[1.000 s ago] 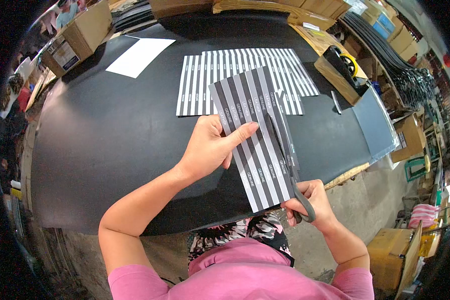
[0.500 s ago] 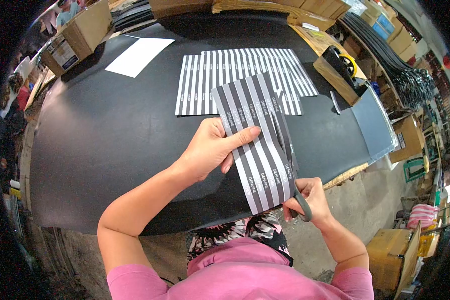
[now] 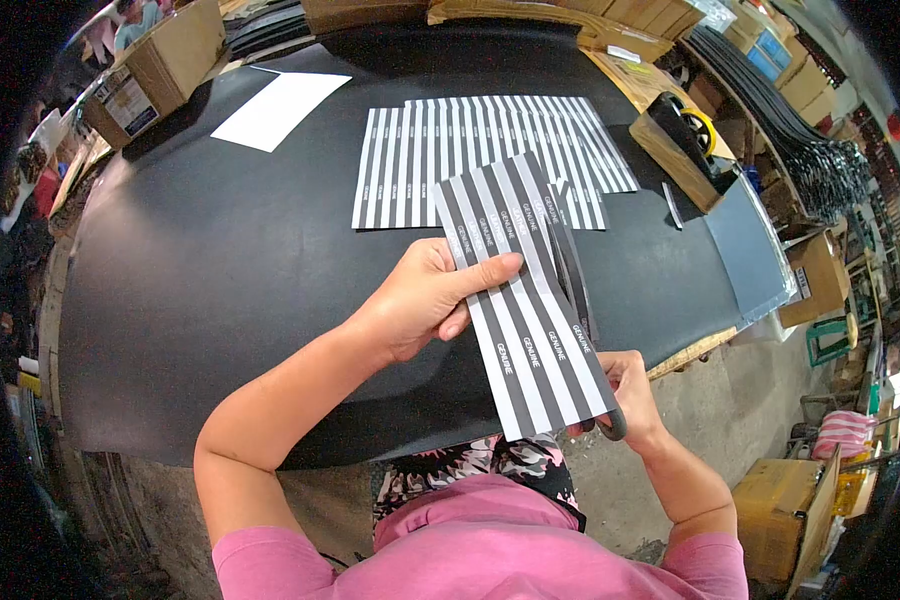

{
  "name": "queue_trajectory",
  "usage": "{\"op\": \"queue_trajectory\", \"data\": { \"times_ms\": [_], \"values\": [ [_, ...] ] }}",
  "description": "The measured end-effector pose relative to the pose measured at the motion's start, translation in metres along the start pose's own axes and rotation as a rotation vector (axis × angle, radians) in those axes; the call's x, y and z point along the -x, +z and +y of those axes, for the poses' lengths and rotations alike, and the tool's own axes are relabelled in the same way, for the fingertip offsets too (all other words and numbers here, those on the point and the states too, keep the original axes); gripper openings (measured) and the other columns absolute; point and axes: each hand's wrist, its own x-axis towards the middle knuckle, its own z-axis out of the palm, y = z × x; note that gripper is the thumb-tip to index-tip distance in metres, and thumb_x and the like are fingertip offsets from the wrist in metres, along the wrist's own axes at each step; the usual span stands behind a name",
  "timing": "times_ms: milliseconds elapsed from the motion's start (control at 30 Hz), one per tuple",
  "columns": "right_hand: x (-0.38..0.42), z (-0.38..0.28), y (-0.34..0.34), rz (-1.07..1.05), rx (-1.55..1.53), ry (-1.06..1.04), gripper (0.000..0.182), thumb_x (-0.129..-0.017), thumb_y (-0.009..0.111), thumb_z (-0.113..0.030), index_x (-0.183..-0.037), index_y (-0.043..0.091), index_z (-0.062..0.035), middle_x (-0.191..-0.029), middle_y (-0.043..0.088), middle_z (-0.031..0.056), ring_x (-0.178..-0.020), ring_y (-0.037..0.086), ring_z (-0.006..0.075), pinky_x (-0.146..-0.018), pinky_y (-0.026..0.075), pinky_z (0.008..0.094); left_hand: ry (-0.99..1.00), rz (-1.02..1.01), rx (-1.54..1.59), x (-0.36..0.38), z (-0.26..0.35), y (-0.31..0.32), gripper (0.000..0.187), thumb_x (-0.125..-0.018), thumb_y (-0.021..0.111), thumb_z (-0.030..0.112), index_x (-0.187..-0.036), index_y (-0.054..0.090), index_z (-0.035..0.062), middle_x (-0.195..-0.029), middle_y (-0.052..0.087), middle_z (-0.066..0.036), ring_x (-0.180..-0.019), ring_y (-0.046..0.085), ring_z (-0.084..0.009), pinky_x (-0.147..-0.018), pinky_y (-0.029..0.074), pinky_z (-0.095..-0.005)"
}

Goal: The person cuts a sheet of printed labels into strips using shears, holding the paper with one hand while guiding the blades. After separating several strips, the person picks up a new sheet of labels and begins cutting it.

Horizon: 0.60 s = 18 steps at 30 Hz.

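Observation:
A sheet of black-and-white striped paper (image 3: 530, 320), printed "GENUINE LEATHER", is gripped by my left hand (image 3: 430, 300), thumb across its front and fingers behind. At the sheet's lower right corner, my right hand (image 3: 632, 395) is closed round the handles of scissors (image 3: 615, 424). Most of the scissors and some of my right fingers are hidden behind the paper. A narrow dark strip (image 3: 577, 275) runs along the sheet's right edge, parted from it by a gap. Beyond my hands, more striped sheets (image 3: 400, 165) lie overlapping on the black table (image 3: 200, 300).
A blank white sheet (image 3: 280, 110) lies at the table's far left, near a cardboard box (image 3: 160, 75). To the right stand a tape dispenser (image 3: 682, 140) and a grey sheet (image 3: 755, 240) at the table edge. Stacked black material (image 3: 790, 120) hangs beyond.
The lower right of the striped sheet has swung outward and now covers more of the scissors and right fingers. Both hands stay in nearly the same place.

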Motion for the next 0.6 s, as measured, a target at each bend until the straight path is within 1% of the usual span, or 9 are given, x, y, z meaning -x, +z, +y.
{"op": "queue_trajectory", "data": {
  "times_ms": [200, 400, 600],
  "values": [
    [0.0026, 0.0001, -0.0016, 0.026, -0.007, -0.005, 0.014, -0.069, 0.071, -0.003, -0.071, 0.059, 0.0051, -0.061, 0.059, 0.0056, -0.049, 0.057, 0.0105, -0.042, 0.045, 0.0237, 0.043, 0.050, -0.135, 0.0045, 0.0012, 0.0057, 0.026, -0.086, 0.062, 0.023, -0.086, 0.060, -0.0034, -0.073, 0.064, -0.009, -0.035, 0.044, -0.0022, -0.029, 0.032, -0.0157],
    [0.0047, -0.0017, 0.0023, 0.051, -0.058, -0.004, 0.014, -0.067, 0.071, 0.000, -0.074, 0.061, 0.0060, -0.064, 0.060, 0.0060, -0.050, 0.056, 0.0095, -0.041, 0.044, 0.0219, 0.069, 0.061, -0.120, 0.0070, 0.0002, 0.0102, 0.027, -0.086, 0.062, 0.024, -0.084, 0.060, -0.0027, -0.071, 0.064, -0.008, -0.035, 0.045, -0.0028, -0.029, 0.031, -0.0162],
    [0.0046, -0.0002, 0.0020, 0.044, -0.017, -0.081, 0.013, -0.068, 0.069, 0.002, -0.076, 0.061, 0.0074, -0.065, 0.060, 0.0062, -0.050, 0.056, 0.0093, -0.040, 0.044, 0.0223, 0.091, 0.069, -0.131, 0.0084, -0.0002, 0.0110, 0.027, -0.086, 0.062, 0.025, -0.083, 0.060, -0.0021, -0.070, 0.063, -0.008, -0.034, 0.044, -0.0028, -0.028, 0.031, -0.0163]
  ]
}}
